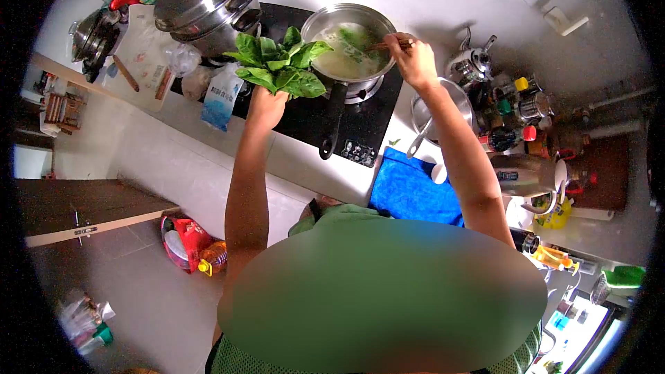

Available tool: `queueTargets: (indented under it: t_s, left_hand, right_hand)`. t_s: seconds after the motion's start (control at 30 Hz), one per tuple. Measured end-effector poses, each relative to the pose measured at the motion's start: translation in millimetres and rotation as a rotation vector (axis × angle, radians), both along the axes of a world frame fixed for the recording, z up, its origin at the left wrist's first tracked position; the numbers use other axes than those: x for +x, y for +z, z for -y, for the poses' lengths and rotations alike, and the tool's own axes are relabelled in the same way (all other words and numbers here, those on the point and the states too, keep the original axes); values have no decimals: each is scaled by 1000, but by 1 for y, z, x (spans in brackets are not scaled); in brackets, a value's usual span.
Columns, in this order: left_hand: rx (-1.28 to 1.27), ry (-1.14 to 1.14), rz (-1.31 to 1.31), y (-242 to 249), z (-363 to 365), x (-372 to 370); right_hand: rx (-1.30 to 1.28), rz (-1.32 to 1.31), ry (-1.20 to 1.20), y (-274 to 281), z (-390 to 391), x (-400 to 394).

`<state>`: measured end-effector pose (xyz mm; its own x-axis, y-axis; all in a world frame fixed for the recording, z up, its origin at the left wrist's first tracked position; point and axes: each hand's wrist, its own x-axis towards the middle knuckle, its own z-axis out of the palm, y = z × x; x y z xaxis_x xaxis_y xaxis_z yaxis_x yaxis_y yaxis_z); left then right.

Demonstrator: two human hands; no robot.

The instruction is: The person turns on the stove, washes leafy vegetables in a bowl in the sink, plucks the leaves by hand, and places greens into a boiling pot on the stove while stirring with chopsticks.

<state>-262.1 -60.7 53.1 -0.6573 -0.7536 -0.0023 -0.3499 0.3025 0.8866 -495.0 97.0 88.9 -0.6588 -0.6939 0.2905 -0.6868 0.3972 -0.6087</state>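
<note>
My left hand (267, 107) is closed around the stems of a bunch of leafy greens (282, 64), held upright just left of the saucepan. Some leaves reach the near left rim of the saucepan (337, 112), whose black handle points toward me. My right hand (415, 64) is at the right rim, closed on thin brown chopsticks (379, 46) that reach into the pan. Cloudy, pale liquid (339, 62) with bits of green (355, 40) fills part of the pan. It stands on the black gas stove (381, 114).
A large lidded steel pot (208, 10) stands left of the pan. A blue-and-white bag (222, 100) lies by the counter edge, with a cutting board (142, 48) farther left. On the right are a metal bowl (460, 100), a blue towel (409, 183), bottles and a kettle (523, 174).
</note>
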Motion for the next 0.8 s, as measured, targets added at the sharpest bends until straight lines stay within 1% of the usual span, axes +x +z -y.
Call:
queueTargets:
  t_s: [0.03,0.07,0.13,0.17,0.2,0.27,0.3,0.37,0.4,0.47,0.53,0.6,0.63,0.67,0.77,0.8]
  left_hand:
    - [10,-2,-27,-4,3,2]
    - [20,-5,-55,-3,3,4]
    - [231,24,-67,3,3,6]
    - [250,70,-187,0,0,5]
    - [250,70,-186,-1,1,6]
    - [278,51,-167,-3,3,9]
    - [278,52,-167,-4,4,11]
    - [272,62,-182,-7,5,13]
    - [272,61,-182,-7,4,13]
    - [246,93,-155,-2,1,14]
    - [229,92,-143,4,-2,16]
    - [213,92,-129,5,-3,16]
    - [213,88,-111,2,-1,17]
    - [213,85,-91,1,-1,17]
    - [195,102,-118,2,-2,18]
    - [195,101,-117,2,-2,18]
  right_hand:
    - [-77,-18,59,-4,3,2]
    - [-75,-15,59,-5,5,4]
    - [-82,83,132,-6,10,7]
    - [-81,108,149,1,10,11]
    - [-80,108,149,7,10,14]
    - [-191,330,152,16,9,18]
    - [-190,331,152,16,9,17]
    - [-64,191,280,15,11,16]
    - [-64,191,280,15,11,15]
    - [32,64,275,12,12,12]
    - [9,53,269,7,10,-4]
    - [5,32,169,10,7,-15]
    - [-38,43,160,9,6,-22]
    - [-1,32,122,17,5,-24]
    - [-42,-45,79,29,3,-34]
    - [-102,28,112,31,1,-37]
